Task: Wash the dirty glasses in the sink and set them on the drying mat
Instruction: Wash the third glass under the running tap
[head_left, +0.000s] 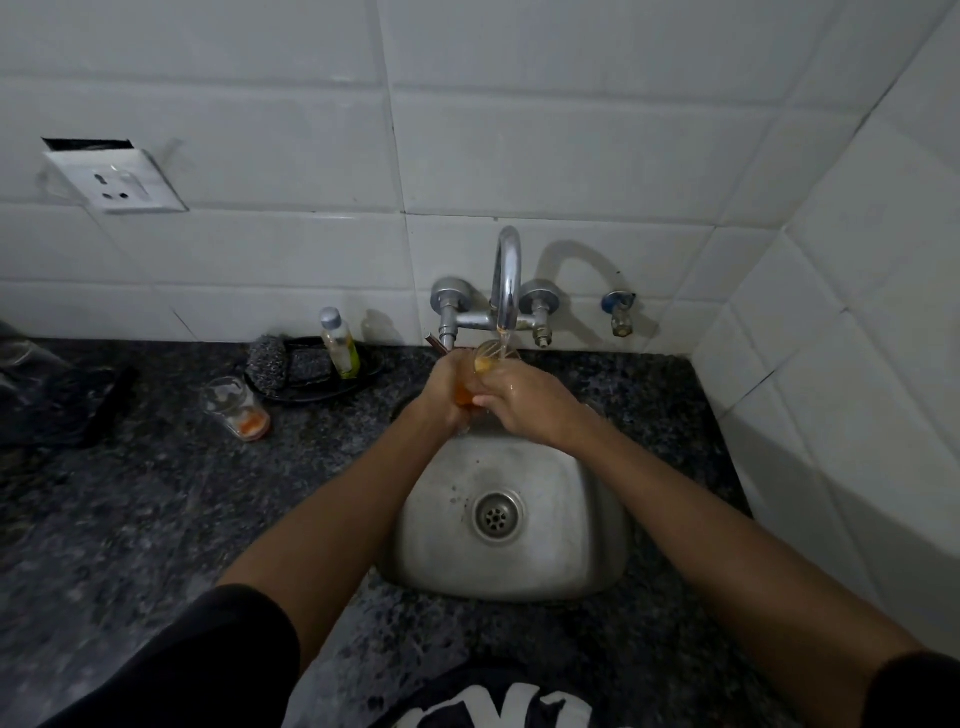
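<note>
Rinsing is the step in hand: the left hand (441, 387) is wrapped round the body of a glass (480, 371) with an orange residue, its mouth tipped up under the faucet (506, 280), where a thin stream of water (503, 340) falls into the rim. The right hand (524, 402) curls against the glass from the other side, fingertips at its wall, so both hands hold it over the back of the sink (597, 499). To do this well, I judge the glass should stay centred under the spout and be turned slowly so the water sweeps the whole inner wall — the orange tint looks heaviest low down, where the left palm hides it. Wet glass is slippery, so the left grip ought to stay firm while the right rubs. Room is tight at the back: the faucet body and its handles sit just behind the rim, and lifting the glass straight up would risk knocking the spout. A second dirty glass (236, 408) waits on the dark counter (156, 519) to the left, near a dish with a scrubber (267, 361) and a small soap bottle (338, 343). Open counter lies left and in front of the sink; a tiled wall (831, 364) closes in the right side. A drying mat I cannot pick out with any certainty — a dark shape at the far left edge may be it.
</note>
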